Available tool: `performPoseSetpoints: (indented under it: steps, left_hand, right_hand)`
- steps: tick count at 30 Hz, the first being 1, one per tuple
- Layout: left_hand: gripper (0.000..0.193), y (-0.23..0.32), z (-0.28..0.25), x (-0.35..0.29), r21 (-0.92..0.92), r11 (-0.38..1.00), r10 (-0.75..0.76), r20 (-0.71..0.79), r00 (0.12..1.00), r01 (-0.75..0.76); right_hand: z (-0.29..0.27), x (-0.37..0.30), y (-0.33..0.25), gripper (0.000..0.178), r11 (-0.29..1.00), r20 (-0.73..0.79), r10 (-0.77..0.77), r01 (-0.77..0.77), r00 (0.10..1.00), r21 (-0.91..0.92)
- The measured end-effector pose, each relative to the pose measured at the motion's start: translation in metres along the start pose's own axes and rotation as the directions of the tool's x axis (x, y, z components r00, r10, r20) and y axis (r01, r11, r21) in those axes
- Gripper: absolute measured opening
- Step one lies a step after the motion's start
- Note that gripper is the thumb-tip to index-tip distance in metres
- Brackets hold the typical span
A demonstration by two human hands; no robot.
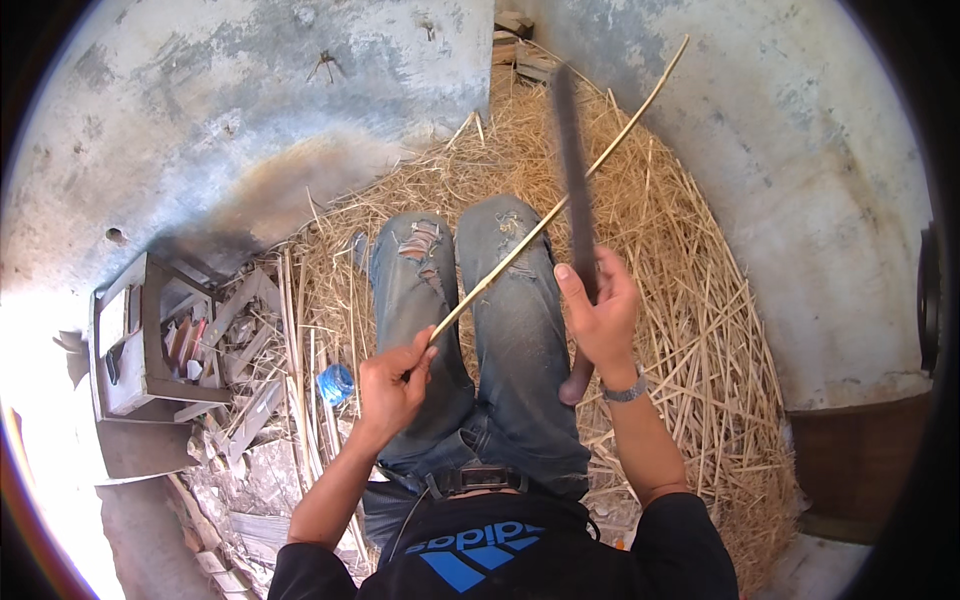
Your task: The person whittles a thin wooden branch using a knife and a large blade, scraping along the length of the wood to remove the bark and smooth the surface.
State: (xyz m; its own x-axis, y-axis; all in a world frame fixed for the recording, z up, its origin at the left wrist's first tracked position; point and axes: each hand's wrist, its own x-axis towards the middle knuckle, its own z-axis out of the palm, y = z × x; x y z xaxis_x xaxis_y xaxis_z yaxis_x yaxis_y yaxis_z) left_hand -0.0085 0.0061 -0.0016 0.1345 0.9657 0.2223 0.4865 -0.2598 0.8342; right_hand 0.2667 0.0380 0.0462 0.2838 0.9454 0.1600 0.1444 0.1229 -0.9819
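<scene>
My left hand (395, 385) is closed around the lower end of a long, thin, pale bamboo strip (505, 262). The strip slants up and away to the right, over my knees and past them. In my right hand (606, 318) is a long knife (574, 160) with a dark, narrow blade pointing away from me, slightly blurred. Its rounded handle end sticks out below my palm. The blade crosses the strip beyond my right knee; whether the two touch, I cannot tell. My thumb lies along the near side of the knife.
Bamboo shavings and split strips (700, 330) cover the floor ahead and to the right. Left of my legs lie a blue roll of twine (335, 384) and long upright strips (295, 340). A wooden box-like frame (150, 345) with scraps stands farther left. Stained walls (780, 150) enclose the spot.
</scene>
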Motion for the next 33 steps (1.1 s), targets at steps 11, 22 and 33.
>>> performPoseSetpoints:
  steps: [11,22,33]
  left_hand:
    - [0.035,-0.006,0.011,-0.037,0.042,0.975,0.222,-0.084,0.971,-0.219]
    - [0.033,-0.018,-0.016,-0.045,0.022,0.969,0.246,-0.045,0.968,-0.245]
    - [0.037,-0.071,-0.076,-0.100,0.259,0.929,0.281,-0.027,0.959,-0.265]
  right_hand:
    - [0.007,0.011,-0.012,0.050,0.984,-0.102,0.080,-0.062,0.992,0.164]
    - [0.011,0.025,-0.029,0.039,0.986,-0.186,-0.002,0.033,0.983,0.161]
    - [-0.031,0.066,-0.027,0.041,0.960,-0.384,-0.118,0.204,0.916,0.192]
